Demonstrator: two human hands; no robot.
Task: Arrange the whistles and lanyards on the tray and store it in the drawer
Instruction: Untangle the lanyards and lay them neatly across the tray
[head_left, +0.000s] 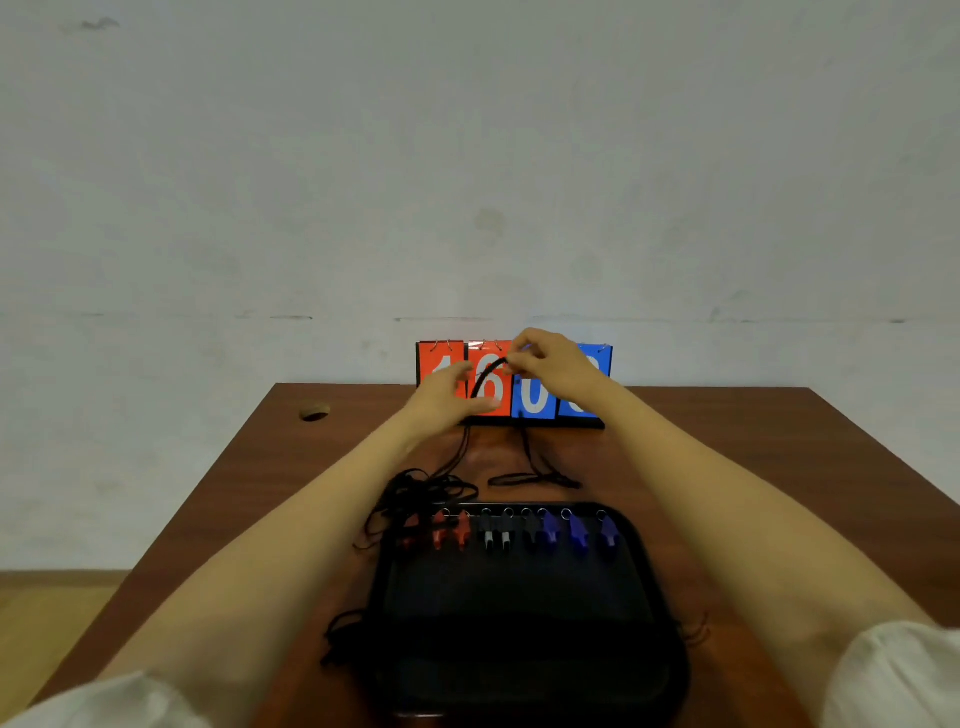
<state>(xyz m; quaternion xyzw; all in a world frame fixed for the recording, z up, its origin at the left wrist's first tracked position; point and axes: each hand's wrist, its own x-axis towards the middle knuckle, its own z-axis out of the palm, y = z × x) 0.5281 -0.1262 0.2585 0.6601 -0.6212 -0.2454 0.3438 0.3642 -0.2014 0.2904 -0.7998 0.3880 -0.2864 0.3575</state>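
Head view: we see both bare forearms reach out over a brown table (727, 467) toward a flip scoreboard (535, 402) that stands upright at the far edge against a pale wall (467, 156); its red cards are on the left and its blue cards on the right.

The right hand (558, 364) is raised in front of the cards and pinches a black lanyard (485, 376) at its fingertips (514, 366); the cord arcs down and leftward to the left hand (449, 395), whose fingers curl around its lower part, though blur softens the grasp; loose strands hang from there toward the table.

Below the hands, a tangled heap of cords (421, 491) lies at the far left corner of a black tray (519, 623), partly over its rim; another looped cord (535, 479) lies just beyond the tray's far edge, and more strands (340, 631) trail off its left side.

A row of whistles runs along the tray's far end: red whistles (441, 531) on the left, black-and-white whistles (496, 536) in the middle, blue whistles (577, 532) on the right, each with a ring pointing away from us.

A small round object (314, 411) sits near the table's far left corner; we cannot tell what it is. White sleeves (909, 675) frame the bottom corners.
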